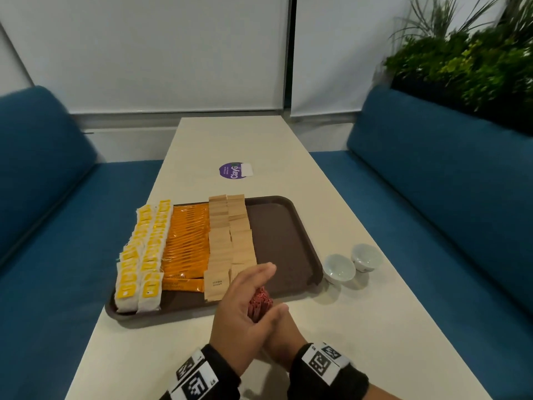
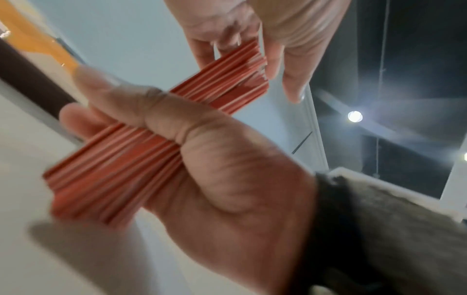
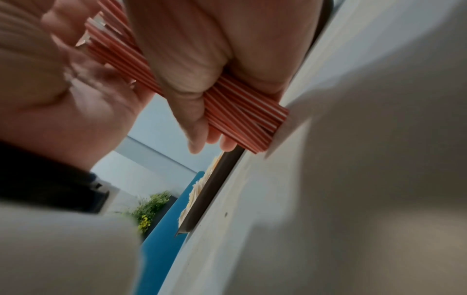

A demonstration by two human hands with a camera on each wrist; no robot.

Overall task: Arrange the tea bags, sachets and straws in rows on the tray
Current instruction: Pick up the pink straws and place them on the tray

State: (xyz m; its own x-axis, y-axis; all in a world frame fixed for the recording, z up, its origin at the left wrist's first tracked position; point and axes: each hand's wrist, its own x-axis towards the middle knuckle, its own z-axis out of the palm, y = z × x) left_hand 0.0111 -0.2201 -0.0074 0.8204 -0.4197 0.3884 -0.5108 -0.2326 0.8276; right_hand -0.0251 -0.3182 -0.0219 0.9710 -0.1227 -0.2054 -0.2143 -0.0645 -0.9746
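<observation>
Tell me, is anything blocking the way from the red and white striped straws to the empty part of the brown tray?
Nothing visible does. The left hand grips the bundle of red and white striped straws just in front of the brown plastic tray, whose bare right side lies open beside the tan paper sachets. The right hand touches the bundle's end.

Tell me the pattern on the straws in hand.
Red with thin white stripes running lengthwise along the straws; clearest in the left wrist view.

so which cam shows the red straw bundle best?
Left wrist: the straws show nearly full length, gripped by the left hand. Right wrist shows one end and part of the shaft. Head view shows only a sliver between the hands.
</observation>
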